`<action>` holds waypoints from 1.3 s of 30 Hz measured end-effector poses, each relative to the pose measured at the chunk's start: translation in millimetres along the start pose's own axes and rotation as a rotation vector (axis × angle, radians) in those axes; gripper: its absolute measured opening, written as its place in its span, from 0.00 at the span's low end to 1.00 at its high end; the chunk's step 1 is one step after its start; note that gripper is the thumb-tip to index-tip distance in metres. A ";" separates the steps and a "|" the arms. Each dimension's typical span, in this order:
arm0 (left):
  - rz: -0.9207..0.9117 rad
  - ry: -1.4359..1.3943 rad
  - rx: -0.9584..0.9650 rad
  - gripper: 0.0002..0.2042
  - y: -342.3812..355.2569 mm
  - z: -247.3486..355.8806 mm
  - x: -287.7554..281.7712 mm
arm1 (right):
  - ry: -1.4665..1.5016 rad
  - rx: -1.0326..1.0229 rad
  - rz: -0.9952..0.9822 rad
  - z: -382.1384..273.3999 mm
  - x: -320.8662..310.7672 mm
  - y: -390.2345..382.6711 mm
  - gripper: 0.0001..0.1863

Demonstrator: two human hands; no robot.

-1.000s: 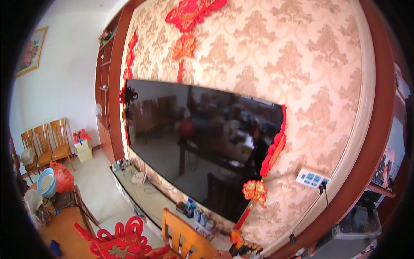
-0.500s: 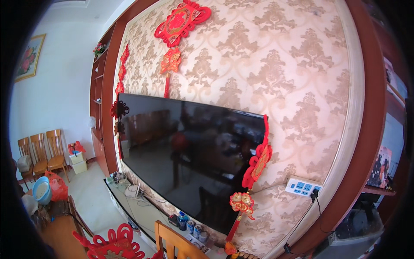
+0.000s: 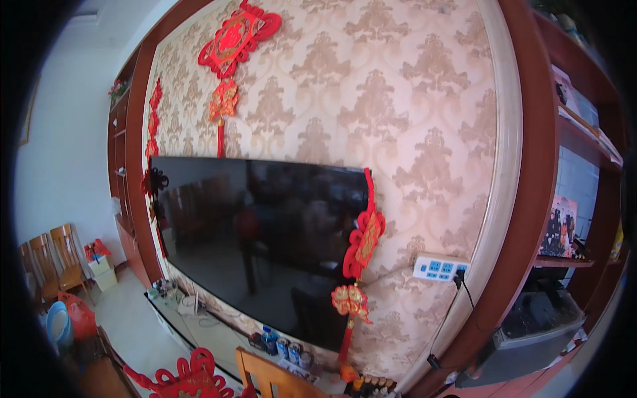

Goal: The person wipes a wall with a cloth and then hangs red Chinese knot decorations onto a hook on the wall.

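Neither of my hands shows in the head view. Low in the picture, nearest to me, is a red looped knot ornament (image 3: pixel 189 385) with gold detail, cut off by the lower edge; what supports it is hidden. Beside it rises the slatted back of a wooden chair (image 3: pixel 279 378). A large dark television (image 3: pixel 265 245) hangs on the patterned wall. Red knot hangings are at its sides: one (image 3: pixel 363 242) drapes over its right edge, another (image 3: pixel 154 113) hangs at its left. A larger red knot (image 3: pixel 239 38) with a tassel hangs above it.
Below the television runs a low cabinet (image 3: pixel 212 335) with cans and a blue bottle (image 3: pixel 269 339). A power strip (image 3: pixel 441 266) with a plugged cord is on the wall. Brown shelving (image 3: pixel 564 262) stands right; wooden chairs (image 3: pixel 66 255) and a blue basin (image 3: pixel 60 325) are left.
The view has turned to the right, so the television and wall hangings sit farther left and more of the right-hand shelving shows. The low red knot stays near the lower edge.
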State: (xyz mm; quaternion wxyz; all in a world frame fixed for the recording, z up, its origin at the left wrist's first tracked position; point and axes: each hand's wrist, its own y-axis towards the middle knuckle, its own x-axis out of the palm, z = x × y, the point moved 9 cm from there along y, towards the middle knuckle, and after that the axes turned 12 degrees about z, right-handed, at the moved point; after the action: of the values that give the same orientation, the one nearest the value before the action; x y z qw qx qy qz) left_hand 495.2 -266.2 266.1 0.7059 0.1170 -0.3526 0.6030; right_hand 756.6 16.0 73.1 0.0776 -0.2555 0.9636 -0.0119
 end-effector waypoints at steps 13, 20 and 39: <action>0.054 0.136 0.238 0.22 -58.2 33.2 -104.2 | -0.301 0.069 -0.085 -30.8 -15.7 -40.7 0.38; 0.124 -0.060 0.150 0.24 -124.7 26.8 -94.2 | -0.384 -0.043 -0.061 21.6 -47.7 -65.0 0.39; 0.167 -0.050 0.063 0.25 -176.0 -33.6 -101.2 | -0.176 0.188 -0.043 23.1 -167.7 -179.4 0.40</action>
State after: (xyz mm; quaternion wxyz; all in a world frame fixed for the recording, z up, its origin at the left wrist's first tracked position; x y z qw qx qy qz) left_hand 669.2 -367.3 222.9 0.6400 0.1246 -0.3594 0.6676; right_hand 992.0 -56.6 85.6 0.1854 -0.2676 0.9420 -0.0812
